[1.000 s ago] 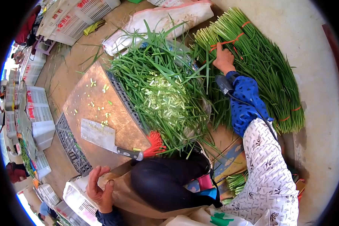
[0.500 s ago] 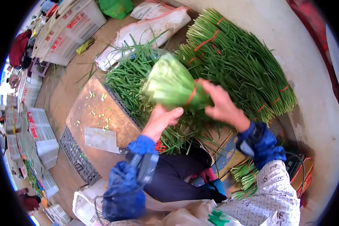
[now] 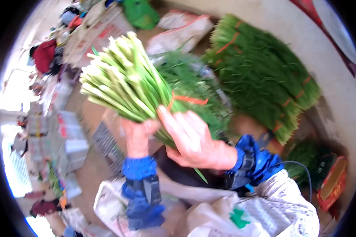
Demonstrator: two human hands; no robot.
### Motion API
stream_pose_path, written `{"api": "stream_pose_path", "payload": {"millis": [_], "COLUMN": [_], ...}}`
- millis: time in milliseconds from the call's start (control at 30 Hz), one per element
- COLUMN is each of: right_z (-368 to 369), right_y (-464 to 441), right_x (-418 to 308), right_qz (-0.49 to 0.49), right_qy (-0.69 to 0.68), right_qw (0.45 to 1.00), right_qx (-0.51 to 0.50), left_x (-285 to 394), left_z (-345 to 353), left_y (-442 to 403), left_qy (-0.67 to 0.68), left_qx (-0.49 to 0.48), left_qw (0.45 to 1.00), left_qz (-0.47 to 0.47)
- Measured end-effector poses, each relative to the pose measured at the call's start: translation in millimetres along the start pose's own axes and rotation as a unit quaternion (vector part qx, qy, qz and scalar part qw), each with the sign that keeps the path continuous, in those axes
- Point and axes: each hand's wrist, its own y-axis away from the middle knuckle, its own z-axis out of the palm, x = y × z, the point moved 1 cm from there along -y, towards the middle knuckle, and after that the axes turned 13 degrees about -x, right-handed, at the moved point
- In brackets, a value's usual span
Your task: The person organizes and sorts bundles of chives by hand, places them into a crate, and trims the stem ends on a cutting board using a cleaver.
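Note:
A bunch of garlic chives (image 3: 126, 83) is raised in front of me, its pale stem ends pointing up and left. An orange tie (image 3: 190, 99) circles it, one end sticking out to the right. My left hand (image 3: 136, 134) is closed around the underside of the stems. Over the leafy part below the tie lies my right hand (image 3: 197, 140), its fingers wrapped on the bunch. Behind it, loose green leaves (image 3: 186, 75) are heaped, somewhat blurred. Further right lies a stack of tied chive bunches (image 3: 261, 75).
A white sack (image 3: 182, 33) and a green bag (image 3: 140, 14) lie at the back. On the left are a grey plastic crate (image 3: 106, 144), white boxes (image 3: 73, 138) and a person in red (image 3: 47, 55). A red carton (image 3: 334, 185) stands at lower right, near the pale wall (image 3: 324, 43).
The bunch has come up and left, nearer to the camera, with both hands on it. The view has shifted; the cleaver and most of the board no longer show.

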Motion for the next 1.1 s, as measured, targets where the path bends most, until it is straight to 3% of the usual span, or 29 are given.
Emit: {"api": "stream_pose_path", "payload": {"millis": [33,67,100,133,200,233,300,367,433,567,633,733,767,800,833,900,933,967,1100], "right_z": [-0.2,0.8,0.5,-1.0,6.3,28.0,86.8,151.4,197.0,214.8,218.8,192.0,166.0,146.8,118.7,74.2,62.9,51.4,41.5], "right_y": [-17.2,-33.2,-46.5,-53.5,-54.9,-47.0,-24.0,0.7,20.5,20.8,20.5,16.6,13.7,14.6,14.1,15.7,22.4,29.1,56.3], "right_x": [-13.5,-16.2,-14.2,-12.6,8.3,23.3,41.3,63.5,70.0,68.5,72.8,82.8,77.7,87.8,95.5,103.2,104.3,105.1,88.2], "right_qz": [-0.029,-0.089,-0.149,-0.122,-0.017,0.057,0.054,0.058,0.068,0.053,0.051,0.063,0.123,0.176,0.158,0.306,0.372,0.435,0.428], "right_qy": [-0.004,-0.065,-0.117,-0.262,-0.366,-0.329,-0.044,0.017,0.084,0.127,0.133,0.158,0.148,0.099,-0.019,-0.125,-0.165,-0.202,-0.241], "right_qw": [0.999,0.994,0.982,0.957,0.931,0.943,0.996,0.987,0.975,0.956,0.954,0.952,0.948,0.954,0.975,0.928,0.900,0.868,0.870], "right_qx": [-0.014,-0.014,-0.016,-0.005,-0.003,-0.008,-0.048,-0.152,-0.196,-0.260,-0.265,-0.253,-0.252,-0.220,-0.155,-0.173,-0.154,-0.128,-0.036], "left_x": [15.1,32.1,54.7,74.3,121.3,140.9,176.5,188.9,190.8,125.8,71.3,16.7,4.8,-4.2,-19.4,-54.4,-74.0,-95.5,-131.2], "left_z": [-9.9,-30.8,-45.5,-70.6,-109.4,-136.6,-148.7,-175.8,-185.8,-174.0,-191.7,-191.2,-185.8,-180.9,-175.1,-165.8,-165.6,-172.0,-182.5], "left_y": [3.5,5.3,9.9,16.7,31.6,39.8,49.9,57.5,66.4,65.9,75.1,80.6,79.5,74.5,70.0,63.7,64.8,66.4,71.3], "left_qy": [0.034,0.072,0.038,0.020,0.020,-0.055,-0.120,-0.251,-0.364,-0.465,-0.565,-0.506,-0.472,-0.459,-0.448,-0.426,-0.276,-0.263,-0.222], "left_qx": [0.098,0.077,0.115,0.139,0.146,0.152,0.216,0.213,0.175,0.050,0.019,-0.027,-0.045,-0.070,-0.100,-0.159,-0.193,-0.185,-0.132], "left_qw": [0.995,0.993,0.988,0.983,0.983,0.978,0.951,0.924,0.914,0.884,0.818,0.842,0.859,0.853,0.853,0.849,0.877,0.888,0.917], "left_qz": [0.008,0.060,0.092,0.121,0.111,0.130,0.185,0.192,0.037,-0.009,-0.110,-0.183,-0.192,-0.236,-0.249,-0.269,-0.342,-0.329,-0.304]}}
